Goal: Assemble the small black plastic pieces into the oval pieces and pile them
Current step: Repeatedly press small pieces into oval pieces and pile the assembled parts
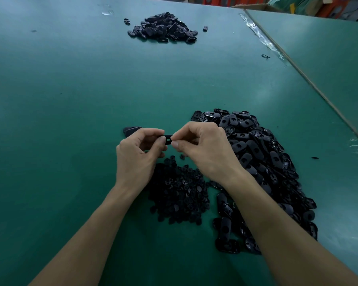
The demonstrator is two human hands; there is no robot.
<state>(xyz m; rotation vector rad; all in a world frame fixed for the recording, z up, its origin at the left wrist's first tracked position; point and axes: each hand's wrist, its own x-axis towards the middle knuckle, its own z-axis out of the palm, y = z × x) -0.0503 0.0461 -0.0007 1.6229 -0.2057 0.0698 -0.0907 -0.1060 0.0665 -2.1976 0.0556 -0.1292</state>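
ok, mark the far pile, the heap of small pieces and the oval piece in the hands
far pile (163,27): head view, middle of the mound.
heap of small pieces (178,193): head view, its centre.
oval piece (168,139): head view, visible middle, at the slot.

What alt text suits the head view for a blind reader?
The left hand and right hand pinch one black oval piece above a green table. Nearby lie a heap of small black pieces, a bigger heap of oval pieces, and a far pile.
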